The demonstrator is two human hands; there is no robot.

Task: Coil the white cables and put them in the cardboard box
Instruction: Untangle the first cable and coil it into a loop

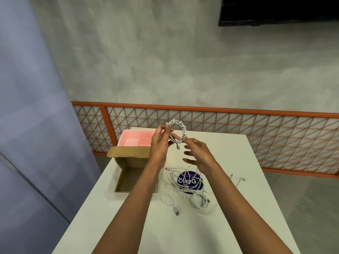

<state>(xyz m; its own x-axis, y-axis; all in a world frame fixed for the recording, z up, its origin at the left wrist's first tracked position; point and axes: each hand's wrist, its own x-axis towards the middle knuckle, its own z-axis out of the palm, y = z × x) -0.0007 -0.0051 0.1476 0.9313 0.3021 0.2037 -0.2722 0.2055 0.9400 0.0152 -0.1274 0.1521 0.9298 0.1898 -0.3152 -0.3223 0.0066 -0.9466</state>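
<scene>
A coiled white cable (pixel 180 128) is held above the table's (pixel 247 189) far edge, pinched by the left hand (pixel 160 143). The right hand (pixel 199 153), fingers spread and loose, touches the coil's lower side. The open cardboard box (pixel 128 178) sits at the left edge, with loose white cables (pixel 192 194) tangled just beside it.

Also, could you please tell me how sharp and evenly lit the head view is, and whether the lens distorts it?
Head view: the wide lens bows the orange lattice rail and splays the table edges; light is soft and even, shadows faint; the coiled cable is slightly smeared; the loose cables wash out against the white top.
</scene>
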